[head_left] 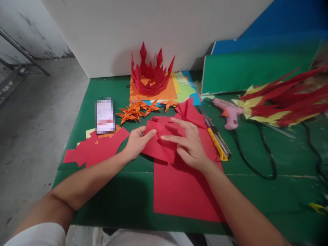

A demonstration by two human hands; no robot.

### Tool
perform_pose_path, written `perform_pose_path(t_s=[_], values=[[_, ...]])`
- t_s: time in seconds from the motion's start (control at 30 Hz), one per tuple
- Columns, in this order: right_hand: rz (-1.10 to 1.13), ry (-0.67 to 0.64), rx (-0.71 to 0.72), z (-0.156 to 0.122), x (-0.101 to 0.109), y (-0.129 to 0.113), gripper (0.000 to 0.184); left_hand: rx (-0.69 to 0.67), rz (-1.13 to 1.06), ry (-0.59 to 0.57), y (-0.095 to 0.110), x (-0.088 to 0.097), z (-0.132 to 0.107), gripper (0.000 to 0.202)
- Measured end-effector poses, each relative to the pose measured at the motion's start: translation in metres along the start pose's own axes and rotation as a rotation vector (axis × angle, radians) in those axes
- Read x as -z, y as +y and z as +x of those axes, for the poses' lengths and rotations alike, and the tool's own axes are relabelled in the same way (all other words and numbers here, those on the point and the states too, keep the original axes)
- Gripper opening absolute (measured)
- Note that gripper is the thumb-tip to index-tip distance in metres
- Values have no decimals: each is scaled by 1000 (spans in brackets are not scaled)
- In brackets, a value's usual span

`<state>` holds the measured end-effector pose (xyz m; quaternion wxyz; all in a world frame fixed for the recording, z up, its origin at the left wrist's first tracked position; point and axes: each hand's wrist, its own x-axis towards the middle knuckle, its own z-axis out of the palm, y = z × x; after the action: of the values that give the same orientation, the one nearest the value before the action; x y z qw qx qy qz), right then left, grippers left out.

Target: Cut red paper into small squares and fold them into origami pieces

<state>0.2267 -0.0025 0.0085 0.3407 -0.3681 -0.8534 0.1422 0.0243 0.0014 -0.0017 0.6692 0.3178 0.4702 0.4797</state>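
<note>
My left hand (138,140) pinches the left edge of a creased sheet of red paper (161,147), thumb on top. Over the right part of that paper hovers or rests my right hand (189,141), its index and middle fingers stretched out and spread; whether the fingertips touch the paper I cannot tell. Beneath lies a larger flat red sheet (184,198) on the green table. A folded red piece (188,111) sits just beyond my right hand. To its right is a yellow utility knife (217,141).
A red folded-paper crown (151,80) stands on coloured sheets at the back. Several orange paper flowers (134,111) lie before it. Red scraps (98,150) and a blurred phone (105,116) are left. A pink glue gun (229,114) with a black cord and red-yellow paper spikes (284,99) are right.
</note>
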Motion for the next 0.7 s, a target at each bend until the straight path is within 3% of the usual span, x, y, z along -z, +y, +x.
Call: perform_pose_path(t_s=[0.13, 0.3, 0.43, 0.57, 0.7], values=[[-187, -33, 140, -1, 1, 1, 54, 13, 12, -26, 2, -1, -1, 44], [-215, -32, 177, 0, 2, 0, 32, 3, 71, -76, 0, 0, -1, 43], [-103, -23, 102, 3, 1, 0, 18, -29, 177, -119, -3, 1, 0, 43], [8, 1, -52, 3, -7, 2, 29, -94, 359, -155, -6, 3, 0, 39], [53, -20, -109, 0, -15, 8, 32, -225, 590, -183, -6, 4, -4, 42]])
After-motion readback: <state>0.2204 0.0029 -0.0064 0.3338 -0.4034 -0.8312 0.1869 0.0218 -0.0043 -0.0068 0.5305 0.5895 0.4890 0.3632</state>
